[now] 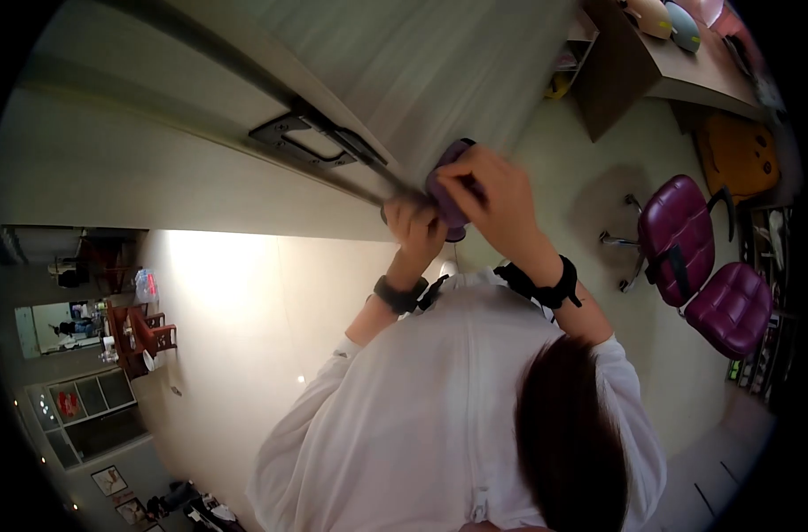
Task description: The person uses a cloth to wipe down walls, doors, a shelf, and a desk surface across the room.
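Purple object (452,211) pinched in right grip (499,195), beside left grip (413,227) of unclear closure

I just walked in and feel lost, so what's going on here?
A person in a white top is holding a purple object with the right hand, beside the edge of a pale panel. The left hand is curled close by, though blur hides whether it grips. A black metal fitting sits along that edge.

Right of the fingers (417,226), a purple chair (679,226) stands near a desk (705,75); left of them, the pale floor (271,346) shines brightly.
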Available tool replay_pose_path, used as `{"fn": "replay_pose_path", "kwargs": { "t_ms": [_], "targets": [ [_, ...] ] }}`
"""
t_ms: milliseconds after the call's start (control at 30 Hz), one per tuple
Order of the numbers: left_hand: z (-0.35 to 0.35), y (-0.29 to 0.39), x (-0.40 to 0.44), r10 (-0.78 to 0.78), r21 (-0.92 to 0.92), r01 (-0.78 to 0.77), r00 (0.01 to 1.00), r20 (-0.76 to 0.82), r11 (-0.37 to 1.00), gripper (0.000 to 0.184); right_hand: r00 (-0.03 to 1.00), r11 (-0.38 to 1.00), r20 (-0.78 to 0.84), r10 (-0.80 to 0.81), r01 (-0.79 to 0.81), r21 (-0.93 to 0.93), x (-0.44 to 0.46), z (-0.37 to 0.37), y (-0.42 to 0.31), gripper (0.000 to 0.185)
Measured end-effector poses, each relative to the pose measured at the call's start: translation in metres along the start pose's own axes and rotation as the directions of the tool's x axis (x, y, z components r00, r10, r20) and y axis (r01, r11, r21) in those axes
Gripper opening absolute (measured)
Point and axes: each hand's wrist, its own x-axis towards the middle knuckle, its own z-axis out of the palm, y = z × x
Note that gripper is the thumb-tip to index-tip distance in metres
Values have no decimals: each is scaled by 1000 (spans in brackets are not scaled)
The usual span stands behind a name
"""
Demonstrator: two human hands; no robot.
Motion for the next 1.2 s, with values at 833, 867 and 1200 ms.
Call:
{"fn": "replay_pose_path", "kwargs": {
  "t_ms": [833,867,1200],
  "targets": [
    [-22,10,35,-202,-191,177,972,-118,965,24,976,950,53,213,-219,221,18,-6,-37,9],
    [-21,9,33,-229,-231,203,969,-92,952,23,970,947,73,231,-241,214,18,-7,-36,9],
    [-16,15,12,-443,-279,457,889,113,845,20,908,880,168,384,-415,232,-9,6,-10,7]
  ]
}}
